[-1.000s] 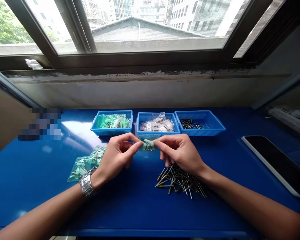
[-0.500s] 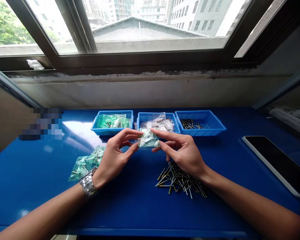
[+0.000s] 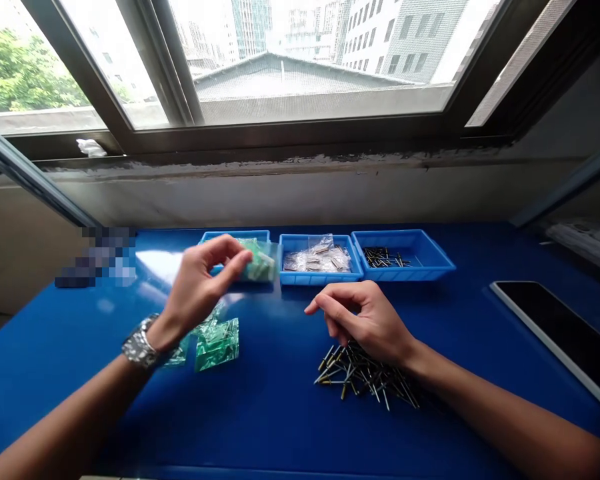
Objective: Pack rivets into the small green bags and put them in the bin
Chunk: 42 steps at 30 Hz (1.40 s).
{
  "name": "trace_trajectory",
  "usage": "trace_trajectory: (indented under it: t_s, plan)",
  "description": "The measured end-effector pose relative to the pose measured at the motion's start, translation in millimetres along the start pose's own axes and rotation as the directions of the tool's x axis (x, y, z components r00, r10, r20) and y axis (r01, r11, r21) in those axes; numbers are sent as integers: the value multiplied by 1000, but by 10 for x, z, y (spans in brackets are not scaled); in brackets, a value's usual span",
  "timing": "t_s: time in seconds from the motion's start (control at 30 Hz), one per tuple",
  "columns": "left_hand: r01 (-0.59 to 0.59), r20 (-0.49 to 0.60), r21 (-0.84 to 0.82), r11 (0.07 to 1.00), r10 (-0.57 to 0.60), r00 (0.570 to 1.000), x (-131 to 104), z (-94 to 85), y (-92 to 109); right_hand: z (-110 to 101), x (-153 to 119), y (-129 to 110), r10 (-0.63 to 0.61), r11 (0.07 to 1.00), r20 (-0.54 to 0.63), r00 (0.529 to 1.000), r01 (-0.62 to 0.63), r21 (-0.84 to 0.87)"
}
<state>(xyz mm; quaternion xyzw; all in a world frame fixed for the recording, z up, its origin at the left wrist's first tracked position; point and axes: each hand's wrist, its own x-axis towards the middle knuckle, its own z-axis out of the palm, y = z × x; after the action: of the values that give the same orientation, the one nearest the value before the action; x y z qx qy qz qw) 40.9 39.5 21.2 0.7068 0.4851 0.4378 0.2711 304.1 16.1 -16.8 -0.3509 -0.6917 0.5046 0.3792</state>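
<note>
My left hand (image 3: 197, 283), a metal watch at its wrist, pinches a small green plastic bag (image 3: 263, 267) by its edge, in front of the left blue bin (image 3: 236, 233). The bag is blurred by motion, so its contents are unclear. Below that hand, more green bags (image 3: 218, 344) with small metal parts inside lie on the table, partly hidden by the wrist. My right hand (image 3: 367, 320) is closed, thumb against the curled forefinger, with nothing visible in it. Just under it spreads a loose pile of pop rivets (image 3: 353, 377) with thin pins and brass-coloured or dark bodies.
The middle blue bin (image 3: 325, 277) holds clear bags of metal parts. Dark rivets lie in the right blue bin (image 3: 427, 268). A phone (image 3: 555, 333) rests at the right of the blue table (image 3: 260, 427). A window (image 3: 305, 130) and wall stand behind.
Both hands held a small bag together before. My left hand has since moved left with a green bag, and my right has let go. Another green bag now shows on the table.
</note>
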Motion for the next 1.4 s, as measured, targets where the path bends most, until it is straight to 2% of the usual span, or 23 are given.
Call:
trace_trajectory:
  t_s: [0.1,0.17,0.23,0.37,0.43,0.53,0.6,0.7,0.8,0.97,1.03,1.1,1.2,1.3,1.4]
  plan:
    - [37,-75,189,981,-23,997,260,-230,-111,-3,6,-1,-5,1000,16,1000,5,-8]
    - [23,-53,357,934,-4,999,401,-293,-254,-2,9,-1,-1,1000,28,1000,2,-23]
    - [-32,-70,520,854,81,994,483,-288,-401,-2,11,0,-3,999,36,999,4,-40]
    - [-72,-119,585,808,173,978,447,-210,-505,-14,17,8,-9,998,37,999,11,-61]
    - [-174,-65,607,775,267,962,370,-186,-465,-20,16,11,-6,998,36,999,9,-69]
    - [-359,161,599,715,331,930,275,-172,-418,-19,8,5,-5,996,39,999,8,-89]
    - [-420,274,605,677,318,907,250,-173,-433,-12,5,-7,-6,995,40,999,10,-97]
    - [-443,345,624,644,281,895,248,-208,-460,-5,6,-26,-16,994,39,999,20,-105]
    - [-465,405,613,639,251,879,210,-305,-391,-4,9,-28,-41,992,32,999,45,-118]
    - [-467,367,567,679,300,881,-110,-523,-178,-8,13,-18,-77,989,35,996,81,-126]
    - [-439,454,577,689,176,873,-292,-584,-172,-8,13,-18,-81,988,39,996,86,-130]
    - [-401,501,652,643,32,865,-453,-619,-222,-6,12,-16,-83,987,44,996,88,-136]
    - [-382,505,706,597,-47,862,-596,-636,-320,-1,11,-8,-79,987,49,996,85,-139]
    - [-383,504,701,602,-37,863,-622,-627,-367,1,7,-3,-73,987,45,996,79,-138]
    - [-379,474,678,630,20,881,-597,-612,-371,-4,6,-2,-76,988,37,996,80,-134]
